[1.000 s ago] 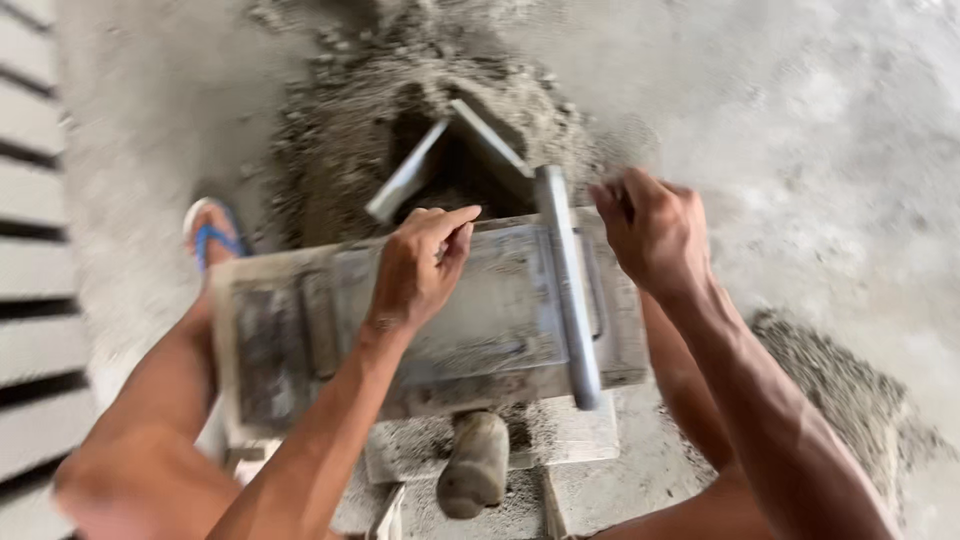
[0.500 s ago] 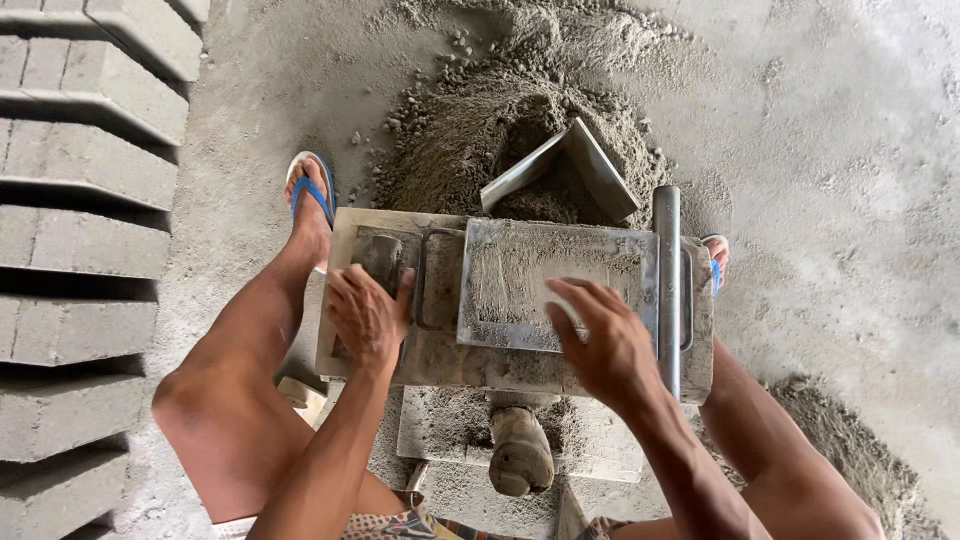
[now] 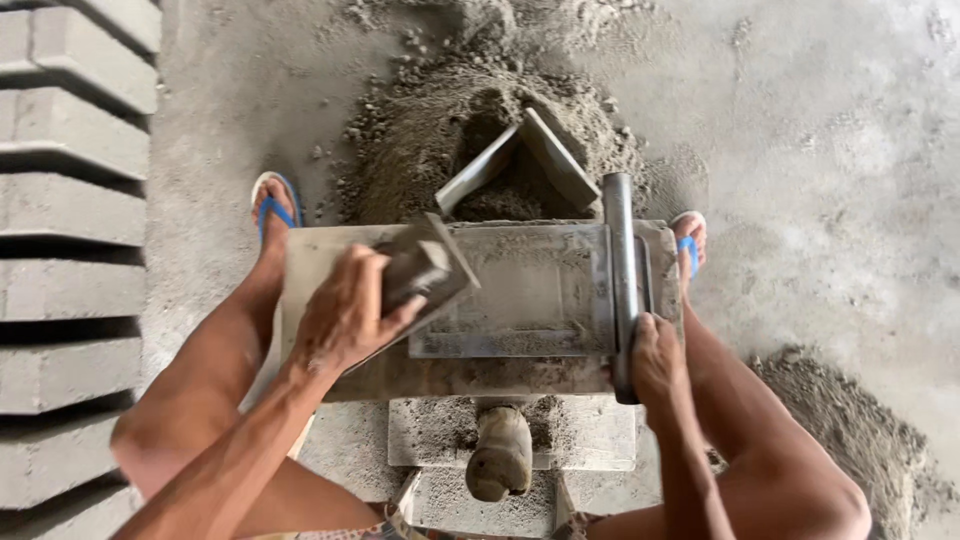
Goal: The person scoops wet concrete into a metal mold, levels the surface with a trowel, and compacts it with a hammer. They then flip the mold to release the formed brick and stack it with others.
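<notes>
The left hand (image 3: 345, 315) grasped a flat grey plate (image 3: 425, 272), tilted above the left end of the block mould (image 3: 520, 300). The right hand (image 3: 655, 362) clenched the metal bar (image 3: 620, 270) at the mould's right edge; its fingers were hidden. One mortar heap (image 3: 440, 130) lay behind. Six cast blocks (image 3: 70, 190) were cut off at left.
</notes>
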